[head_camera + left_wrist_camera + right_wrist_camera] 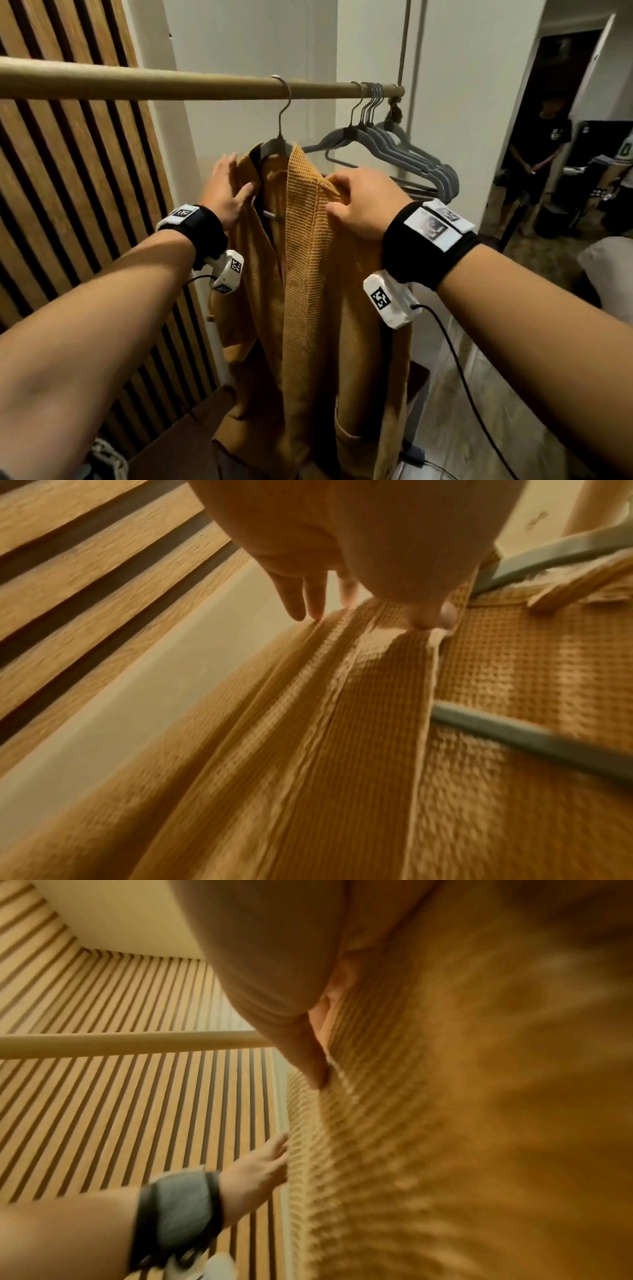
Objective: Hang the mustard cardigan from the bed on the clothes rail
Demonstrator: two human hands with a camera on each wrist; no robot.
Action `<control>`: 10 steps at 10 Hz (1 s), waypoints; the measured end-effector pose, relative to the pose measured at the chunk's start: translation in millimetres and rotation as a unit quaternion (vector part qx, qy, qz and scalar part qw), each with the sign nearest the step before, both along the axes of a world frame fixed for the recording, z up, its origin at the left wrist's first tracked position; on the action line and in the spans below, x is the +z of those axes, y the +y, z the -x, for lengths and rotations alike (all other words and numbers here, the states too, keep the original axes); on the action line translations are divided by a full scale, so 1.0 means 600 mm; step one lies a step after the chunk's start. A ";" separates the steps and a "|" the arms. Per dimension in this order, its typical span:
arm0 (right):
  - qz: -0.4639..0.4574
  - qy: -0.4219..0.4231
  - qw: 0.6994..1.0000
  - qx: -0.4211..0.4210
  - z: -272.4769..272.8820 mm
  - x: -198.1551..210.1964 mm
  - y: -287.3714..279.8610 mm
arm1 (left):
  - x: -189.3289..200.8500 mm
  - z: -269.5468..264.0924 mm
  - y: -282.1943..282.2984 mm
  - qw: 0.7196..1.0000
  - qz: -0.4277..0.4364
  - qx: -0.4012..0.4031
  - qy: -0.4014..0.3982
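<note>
The mustard cardigan [308,274] hangs on a dark hanger [274,145] whose hook sits over the wooden clothes rail [171,84]. My left hand [236,178] rests on its left shoulder. In the left wrist view the left hand [369,610] has straight fingers, and fingertips and thumb touch folds of the waffle knit [342,750] beside the hanger's grey bar [514,734]. My right hand [337,192] pinches the right shoulder and lapel. In the right wrist view its thumb [308,1047] presses the fabric [445,1123], the fingers are hidden behind it, and the rail [120,1043] crosses behind.
Several empty grey hangers [411,154] bunch at the rail's right end. A wooden slat wall [68,205] stands close on the left. A dark low bench [191,445] sits under the cardigan. People stand in the doorway [534,154] at the right, near a pillow [613,267].
</note>
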State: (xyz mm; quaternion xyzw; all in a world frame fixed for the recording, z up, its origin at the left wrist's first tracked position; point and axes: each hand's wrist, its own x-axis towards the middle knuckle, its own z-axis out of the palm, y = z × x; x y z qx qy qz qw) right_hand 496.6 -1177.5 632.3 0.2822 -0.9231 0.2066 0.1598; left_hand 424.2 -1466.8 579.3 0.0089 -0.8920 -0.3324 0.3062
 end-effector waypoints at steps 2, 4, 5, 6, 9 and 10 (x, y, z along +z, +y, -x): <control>0.195 -0.027 0.981 -0.006 -0.032 -0.156 0.119 | -0.205 -0.107 0.055 0.997 -0.060 0.017 0.054; 0.218 -0.170 0.961 -0.009 -0.053 -0.314 0.178 | -0.397 -0.203 0.201 0.931 -0.027 -0.208 -0.300; 0.225 -0.164 0.960 -0.018 -0.042 -0.326 0.209 | -0.436 -0.188 0.206 0.954 -0.034 -0.081 -0.288; 0.247 -0.130 0.959 -0.038 -0.027 -0.333 0.245 | -0.456 -0.173 0.176 0.966 -0.074 -0.029 -0.246; 0.241 -0.171 0.953 -0.065 -0.070 -0.418 0.363 | -0.570 -0.202 0.172 0.905 -0.065 0.009 -0.421; 0.283 -0.164 0.943 -0.067 -0.111 -0.429 0.425 | -0.564 -0.236 0.229 0.889 -0.100 0.044 -0.444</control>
